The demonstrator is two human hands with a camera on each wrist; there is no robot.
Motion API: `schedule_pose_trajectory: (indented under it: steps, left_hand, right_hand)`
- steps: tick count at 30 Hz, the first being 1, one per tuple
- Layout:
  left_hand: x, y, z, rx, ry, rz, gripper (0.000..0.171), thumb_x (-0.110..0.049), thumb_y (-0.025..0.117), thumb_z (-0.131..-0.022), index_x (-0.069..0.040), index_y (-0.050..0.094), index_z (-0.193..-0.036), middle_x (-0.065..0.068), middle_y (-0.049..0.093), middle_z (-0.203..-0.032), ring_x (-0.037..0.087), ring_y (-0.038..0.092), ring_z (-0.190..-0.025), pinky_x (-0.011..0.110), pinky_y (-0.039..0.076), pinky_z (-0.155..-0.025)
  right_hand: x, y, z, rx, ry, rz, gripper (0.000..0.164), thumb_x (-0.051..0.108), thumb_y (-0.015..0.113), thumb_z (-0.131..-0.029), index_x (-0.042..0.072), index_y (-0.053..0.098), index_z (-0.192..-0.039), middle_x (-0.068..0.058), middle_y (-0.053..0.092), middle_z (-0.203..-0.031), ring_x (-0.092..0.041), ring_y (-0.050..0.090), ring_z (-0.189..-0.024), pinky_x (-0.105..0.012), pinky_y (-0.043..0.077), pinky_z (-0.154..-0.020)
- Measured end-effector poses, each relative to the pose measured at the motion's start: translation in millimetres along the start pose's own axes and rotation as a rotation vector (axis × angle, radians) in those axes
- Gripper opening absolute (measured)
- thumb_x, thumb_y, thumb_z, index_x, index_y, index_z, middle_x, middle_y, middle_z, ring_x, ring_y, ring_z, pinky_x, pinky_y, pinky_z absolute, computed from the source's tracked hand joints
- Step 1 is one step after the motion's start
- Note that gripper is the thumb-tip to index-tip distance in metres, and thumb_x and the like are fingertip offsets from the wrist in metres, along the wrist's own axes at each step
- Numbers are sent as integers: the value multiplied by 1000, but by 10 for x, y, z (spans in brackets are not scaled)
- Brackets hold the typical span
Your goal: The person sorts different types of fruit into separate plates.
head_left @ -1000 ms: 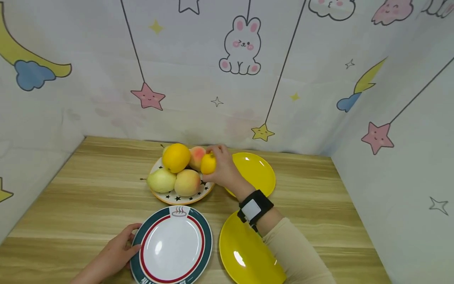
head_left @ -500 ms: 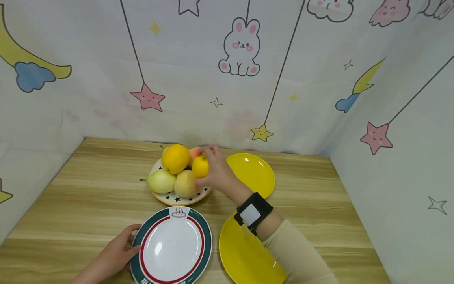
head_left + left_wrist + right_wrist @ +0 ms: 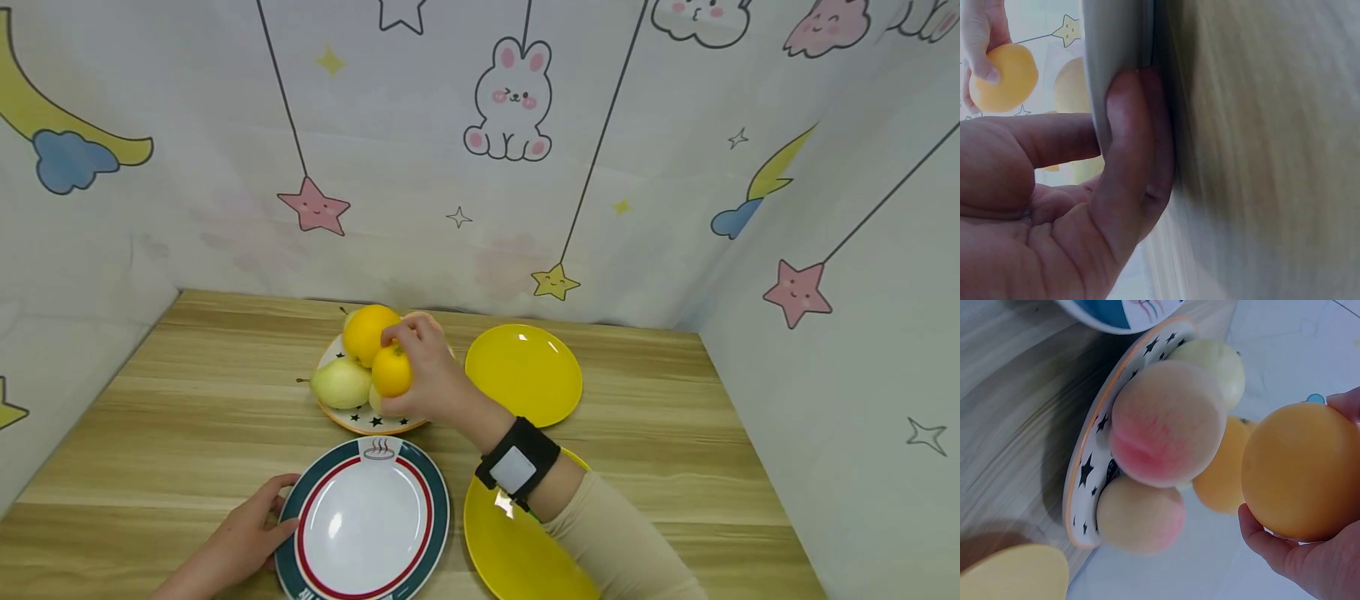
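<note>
In the head view my right hand [image 3: 438, 379] grips an orange [image 3: 392, 372] above the fruit on a star-patterned plate [image 3: 378, 423]. On that plate lie a pale green pear [image 3: 341, 383], another orange [image 3: 366, 333] and two peaches, which the hand mostly hides. The right wrist view shows the pinkish nearer peach [image 3: 1169, 422] and the farther peach [image 3: 1140, 515], with the held orange apart from them. My left hand [image 3: 243, 531] pinches the left rim of a white plate [image 3: 367, 525] with a green and red border, fingers under its edge in the left wrist view.
A small yellow plate [image 3: 528, 375] stands right of the fruit plate. A larger yellow plate [image 3: 517, 542] lies beside the bordered plate, partly under my right forearm. Behind the wooden table [image 3: 135, 433] hangs a printed cloth wall [image 3: 405, 142].
My right hand, gripping the orange, has moved left and slightly toward me over the fruit plate, now covering the front peach. My left hand has stayed at the plate rim.
</note>
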State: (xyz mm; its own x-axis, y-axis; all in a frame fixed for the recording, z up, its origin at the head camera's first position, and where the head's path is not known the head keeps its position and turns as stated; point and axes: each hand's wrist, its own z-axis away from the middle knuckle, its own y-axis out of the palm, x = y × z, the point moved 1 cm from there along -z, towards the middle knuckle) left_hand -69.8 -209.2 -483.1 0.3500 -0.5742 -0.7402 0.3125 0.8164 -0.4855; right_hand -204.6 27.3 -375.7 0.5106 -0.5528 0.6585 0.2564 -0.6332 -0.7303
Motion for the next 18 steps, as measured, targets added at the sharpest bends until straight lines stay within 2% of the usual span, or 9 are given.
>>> schedule_pose_trajectory:
  steps: [6, 11, 18]
  left_hand:
    - [-5, 4, 4, 0, 16, -4, 52, 1, 59, -94, 4, 34, -140, 13, 52, -98, 20, 55, -71, 35, 56, -57]
    - [-10, 5, 7, -4, 18, -16, 52, 1, 60, -93, 4, 35, -140, 13, 53, -97, 20, 55, -71, 34, 56, -57]
    - [-12, 0, 3, 0, 11, -21, 53, 0, 61, -94, 4, 34, -140, 12, 54, -98, 20, 55, -71, 34, 56, -59]
  right_hand:
    - [99, 104, 23, 45, -52, 5, 68, 16, 86, -65, 18, 48, -122, -3, 37, -122, -18, 43, -107, -21, 45, -80]
    - [169, 203, 49, 84, -42, 8, 71, 17, 87, -65, 20, 48, -124, -1, 36, -125, -17, 40, -111, -19, 44, -82]
    - [234, 370, 62, 136, -61, 76, 70, 23, 87, -66, 24, 47, -123, 3, 35, -127, -14, 40, -112, -17, 42, -83]
